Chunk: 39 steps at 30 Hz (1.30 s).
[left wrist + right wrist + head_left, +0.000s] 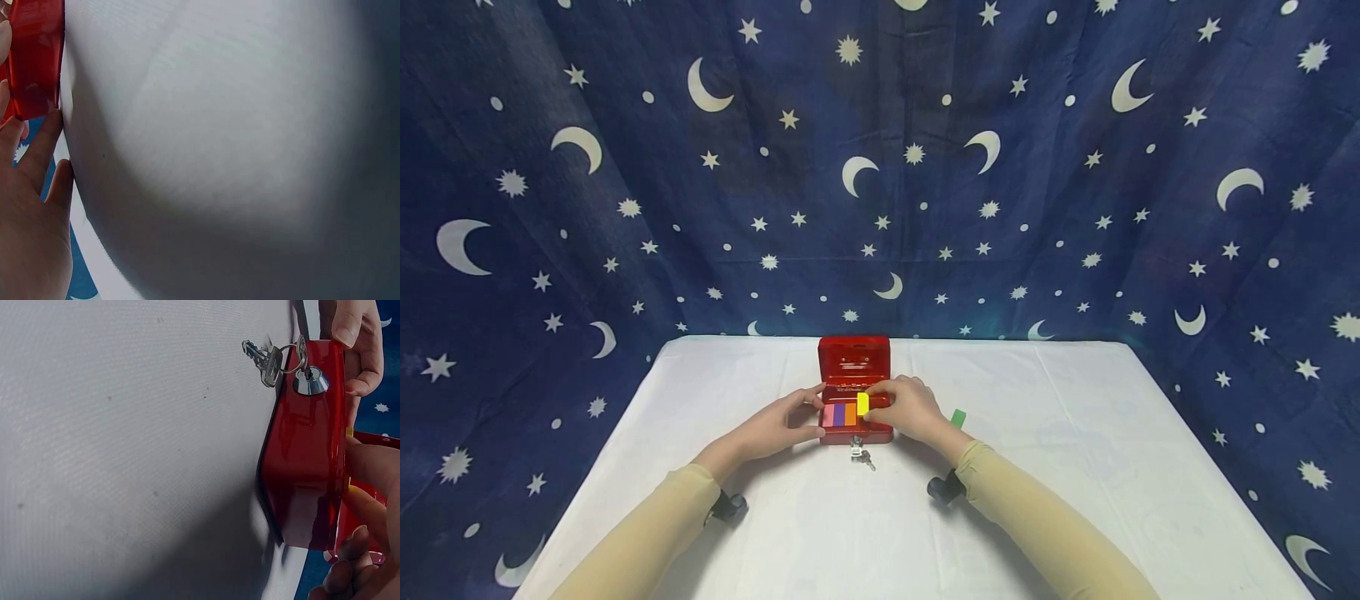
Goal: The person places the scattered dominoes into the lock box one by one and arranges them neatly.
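Note:
A small red cash box (877, 435) stands with its lid (853, 353) raised. Pink (828, 415), purple (839, 415) and orange (851, 415) blocks lie side by side in its left part. My right hand (914, 408) pinches a yellow block (862, 404) between thumb and fingers, just right of the orange one. At the box's left side, my left hand (782, 423) touches it with thumb near the front corner and fingers farther back. In the left wrist view, fingertips (53, 122) rest at the box's edge. Keys (269, 365) hang from the front lock (310, 381).
A green block (958, 418) lies on the white-covered table (820, 533), partly behind my right forearm. Dark wrist cameras (945, 488) hang below both sleeves. A blue curtain (925, 125) with moons and stars stands behind the table.

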Available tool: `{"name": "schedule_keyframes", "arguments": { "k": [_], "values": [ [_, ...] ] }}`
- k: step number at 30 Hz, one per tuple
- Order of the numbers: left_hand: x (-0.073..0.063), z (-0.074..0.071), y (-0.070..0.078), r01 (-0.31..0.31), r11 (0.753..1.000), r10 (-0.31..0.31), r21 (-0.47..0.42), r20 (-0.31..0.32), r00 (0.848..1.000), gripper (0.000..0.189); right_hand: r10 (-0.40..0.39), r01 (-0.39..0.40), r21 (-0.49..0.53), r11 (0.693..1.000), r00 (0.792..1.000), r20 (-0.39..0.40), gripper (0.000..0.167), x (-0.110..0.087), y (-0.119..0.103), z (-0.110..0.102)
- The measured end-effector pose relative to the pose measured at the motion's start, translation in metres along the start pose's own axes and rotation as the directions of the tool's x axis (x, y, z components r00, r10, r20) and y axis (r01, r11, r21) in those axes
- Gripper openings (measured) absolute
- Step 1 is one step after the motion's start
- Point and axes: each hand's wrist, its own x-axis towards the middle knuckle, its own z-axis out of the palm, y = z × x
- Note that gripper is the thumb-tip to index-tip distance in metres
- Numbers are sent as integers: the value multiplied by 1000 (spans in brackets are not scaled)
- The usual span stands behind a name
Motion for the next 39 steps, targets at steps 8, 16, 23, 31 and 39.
{"name": "schedule_keyframes", "arguments": {
  "k": [8,16,23,31,39],
  "values": [
    [0,0,0,13,1000,-13,-4,2,1000,47,-24,24,-61,998,1000,-7,45,1,-3,3],
    [0,1,1,29,1000,-30,-5,-2,1000,47,10,-11,-115,993,1000,-4,44,2,-6,6],
    [0,1,1,25,1000,-25,-18,1,1000,44,-8,7,-186,982,1000,-6,45,2,-10,6],
    [0,0,1,26,999,-26,-19,0,1000,43,-75,69,-264,962,997,-14,43,2,-14,8],
    [0,1,1,27,999,-27,-19,-1,1000,44,-80,76,-333,940,997,3,45,1,-17,10]
  ]
}}
